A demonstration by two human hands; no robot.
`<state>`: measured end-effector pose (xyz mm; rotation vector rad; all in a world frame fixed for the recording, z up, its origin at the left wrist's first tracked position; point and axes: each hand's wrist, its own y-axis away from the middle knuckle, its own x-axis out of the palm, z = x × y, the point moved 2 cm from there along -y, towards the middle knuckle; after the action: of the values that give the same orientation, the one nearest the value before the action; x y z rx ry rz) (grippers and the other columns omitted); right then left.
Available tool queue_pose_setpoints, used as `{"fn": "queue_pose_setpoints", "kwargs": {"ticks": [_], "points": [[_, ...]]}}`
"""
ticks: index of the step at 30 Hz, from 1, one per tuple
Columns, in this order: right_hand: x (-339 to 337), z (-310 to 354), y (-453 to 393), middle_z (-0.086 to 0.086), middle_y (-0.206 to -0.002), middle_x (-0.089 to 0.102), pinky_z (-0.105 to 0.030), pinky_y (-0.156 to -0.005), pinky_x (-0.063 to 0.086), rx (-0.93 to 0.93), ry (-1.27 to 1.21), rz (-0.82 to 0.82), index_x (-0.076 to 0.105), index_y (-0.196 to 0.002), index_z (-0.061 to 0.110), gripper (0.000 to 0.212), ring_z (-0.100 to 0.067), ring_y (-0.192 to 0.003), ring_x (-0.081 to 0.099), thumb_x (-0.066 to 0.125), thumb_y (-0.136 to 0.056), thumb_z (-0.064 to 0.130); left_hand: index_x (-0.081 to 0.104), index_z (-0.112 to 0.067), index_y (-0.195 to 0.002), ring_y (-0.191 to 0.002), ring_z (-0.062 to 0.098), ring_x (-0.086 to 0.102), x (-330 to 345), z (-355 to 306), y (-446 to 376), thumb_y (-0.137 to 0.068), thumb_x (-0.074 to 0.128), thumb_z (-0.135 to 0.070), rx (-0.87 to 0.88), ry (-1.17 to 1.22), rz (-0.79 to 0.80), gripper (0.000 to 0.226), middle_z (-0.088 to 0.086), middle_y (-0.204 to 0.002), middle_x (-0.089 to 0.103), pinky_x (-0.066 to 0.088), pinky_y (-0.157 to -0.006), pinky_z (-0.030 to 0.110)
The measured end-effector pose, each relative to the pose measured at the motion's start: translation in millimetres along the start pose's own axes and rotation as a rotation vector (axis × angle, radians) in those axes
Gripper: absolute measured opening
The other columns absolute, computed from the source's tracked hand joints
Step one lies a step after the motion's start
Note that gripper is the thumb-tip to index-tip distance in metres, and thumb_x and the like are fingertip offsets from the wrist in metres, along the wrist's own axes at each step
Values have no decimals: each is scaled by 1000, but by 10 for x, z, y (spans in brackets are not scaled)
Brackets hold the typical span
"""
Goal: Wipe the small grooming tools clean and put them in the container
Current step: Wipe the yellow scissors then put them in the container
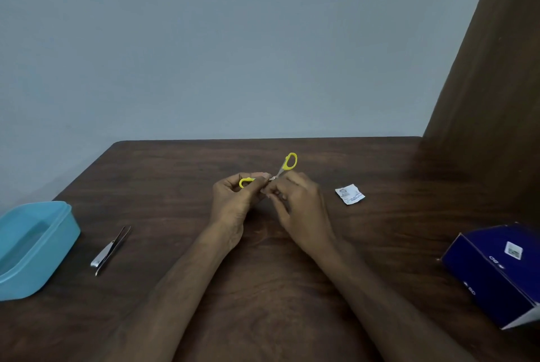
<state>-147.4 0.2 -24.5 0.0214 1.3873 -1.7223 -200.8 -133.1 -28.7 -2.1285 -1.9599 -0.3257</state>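
Both hands (271, 195) grip yellow scissors (287, 164); tweezers (112, 249) aside

both hands (233, 201) (295, 206) grip yellow-handled scissors (287, 163) above the dark table (263, 288).

Brightness: dim, even indoor light with muted colours.
Shadows: soft and faint; a dark patch lies on the surface (292, 274) under the right-hand wall.
Glare: a weak sheen on the blue container (35, 244) and on the metal tool (109, 250) beside it.
Sharpness: slightly soft all over; the fingers (271, 186) look smeared.
Distortion: wide-angle stretch; edges lean and splay outward.
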Motion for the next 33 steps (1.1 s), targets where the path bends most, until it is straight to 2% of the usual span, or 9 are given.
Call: {"fn": "queue_pose_setpoints", "kwargs": {"ticks": [4,6,9,11,17,21,26,30,33], "points": [[-61,32,24,-7,-99,68,-29,-89,48,-221,-43,195,76,-97,9,11,-25,-96,62,66,-100,13,81,-5,-89,-75,19,75,-22,26,-11,-88,82,-3,2,-57,-39,3,15,-87,81,61,-68,26],[-162,38,16,-6,-101,68,-32,-88,50,-185,-59,79,76,-100,8,5,-27,-96,63,71,-99,7,80,-3,-90,-77,19,76,-29,20,-25,-89,81,-2,-14,-32,-59,3,15,-87,81,63,-72,27],[-348,-81,-74,-2,-109,67,-35,-90,53,68,-101,-222,72,-99,11,4,-19,-102,67,72,-100,7,73,1,-101,-69,12,77,2,-2,-8,-89,80,5,-78,71,-46,14,10,-80,79,63,-69,19],[-416,-212,-108,1,-120,70,-36,-96,53,149,-148,-269,68,-101,12,4,-15,-113,68,69,-102,9,72,0,-105,-67,11,76,14,-13,-1,-88,80,5,-113,65,0,20,9,-81,79,62,-67,17],[-308,-418,-50,5,-114,79,-32,-88,59,340,-332,-64,57,-102,13,7,-4,-108,74,59,-108,9,76,4,-103,-69,7,76,-9,-46,-18,-97,71,-1,-165,133,70,9,12,-87,80,59,-65,12],[-243,-439,-18,2,-103,82,-48,-78,65,440,-433,71,56,-102,12,8,-14,-94,79,58,-109,15,75,3,-99,-73,8,78,-7,-68,-38,-103,66,-10,-176,245,43,16,11,-90,81,59,-64,11],[-209,-346,0,-6,-94,81,-49,-74,65,521,-579,206,61,-103,9,8,-28,-84,81,65,-106,15,72,6,-103,-73,9,78,-46,-75,-85,-108,59,-18,-161,411,-10,27,14,-97,82,59,-63,12],[-150,-273,-21,-11,-88,81,-32,-78,63,577,-652,133,70,-95,7,6,-27,-84,81,76,-96,5,74,-6,-105,-55,6,66,-39,-54,-59,-114,46,-29,-74,125,-4,37,4,-84,82,51,-51,14],[-127,-248,-33,-13,-90,81,-29,-78,63,623,-734,26,71,-96,1,5,-28,-86,81,75,-96,3,77,-8,-104,-58,7,61,32,-8,-19,-115,44,-31,47,-146,67,42,1,-88,82,48,-51,18]]}}
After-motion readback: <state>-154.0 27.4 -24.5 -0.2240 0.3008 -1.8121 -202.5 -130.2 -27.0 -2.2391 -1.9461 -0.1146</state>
